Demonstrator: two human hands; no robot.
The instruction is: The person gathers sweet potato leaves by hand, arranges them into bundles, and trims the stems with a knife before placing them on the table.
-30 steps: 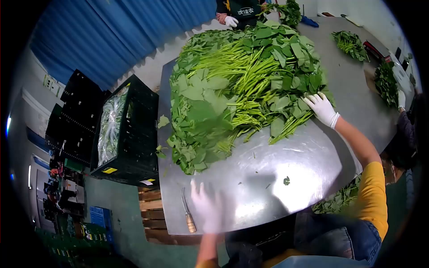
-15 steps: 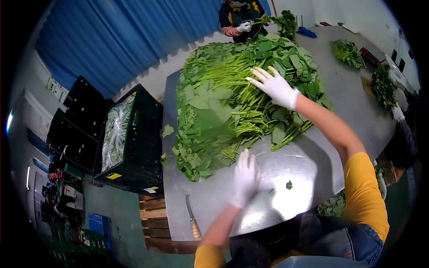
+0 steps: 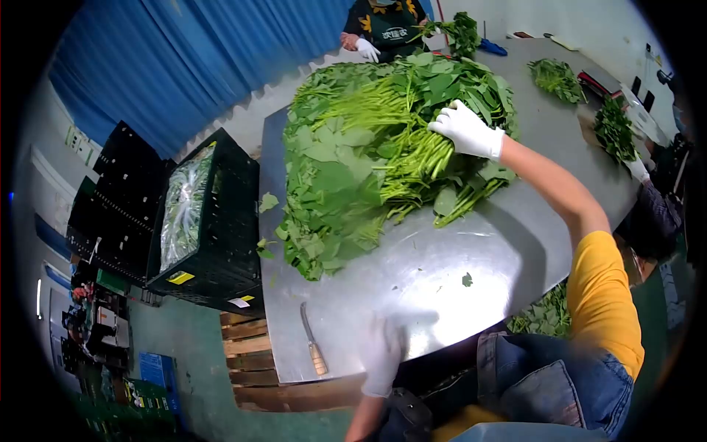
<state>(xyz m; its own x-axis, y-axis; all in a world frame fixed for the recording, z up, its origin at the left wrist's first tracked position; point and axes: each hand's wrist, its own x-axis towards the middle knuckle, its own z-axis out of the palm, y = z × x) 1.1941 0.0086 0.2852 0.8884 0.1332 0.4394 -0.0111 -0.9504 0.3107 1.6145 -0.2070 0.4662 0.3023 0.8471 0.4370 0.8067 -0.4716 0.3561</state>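
A big heap of leafy green vegetables point(image 3: 331, 177) with long pale-green stems covers the far part of the metal table point(image 3: 412, 265). My right hand point(image 3: 471, 134), in a white glove, rests at the heap's right side with its fingers curled over a bunch of stems point(image 3: 434, 156). Smeared by motion, my left hand point(image 3: 381, 357) is at the near table edge, away from the greens; its fingers cannot be made out. To its left lies a curved-blade knife point(image 3: 312, 342) with a wooden handle.
Left of the table stands a dark crate point(image 3: 232, 221) holding plastic-wrapped greens point(image 3: 190, 210), above a wooden pallet point(image 3: 250, 361). A co-worker point(image 3: 390, 33) is across the table. Another person's gloved hand point(image 3: 638, 169) is at the right, near bunched greens point(image 3: 615, 129).
My right hand has gone from spread fingers to curled ones on the stems. My left hand has drawn back toward my body. The co-worker's gloved hand has lowered to the heap's far edge.
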